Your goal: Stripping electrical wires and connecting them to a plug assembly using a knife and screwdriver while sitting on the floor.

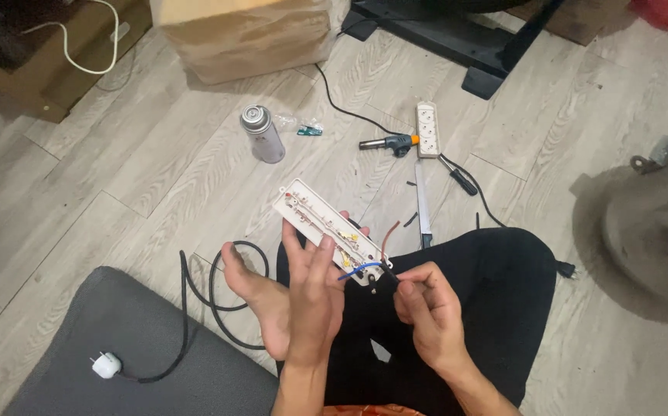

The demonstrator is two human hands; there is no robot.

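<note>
1. Pale wood-grain floor [118, 192] fills the view, with a grey cushion [118, 347] at the lower left and a cardboard box [241, 35] at the top.
2. At the centre, the person sits cross-legged in black trousers, one bare foot [253, 289] resting on the floor by the cushion.
3. Left hand [311, 296] is raised with fingers stretched upward, gripping the near end of an opened white power strip [322, 223]; the strip tilts away toward the upper left, its inner metal contacts and small yellow parts exposed.
4. Right hand [426, 308] is curled, thumb and forefinger pinched on a black cable [388, 273] that meets the strip's near end.
5. Blue wire [357, 268] and a brown wire [390, 231] stick out at that same end, just beside the pinching fingers.
6. A black cord [195, 308] loops over the floor beside the foot and ends in a white plug [107, 364] lying on the cushion.
7. Farther off on the floor lie a metal gas canister [261, 132], a torch head [388, 142], a second white power strip [427, 129] and a black-handled screwdriver [461, 179].
</note>
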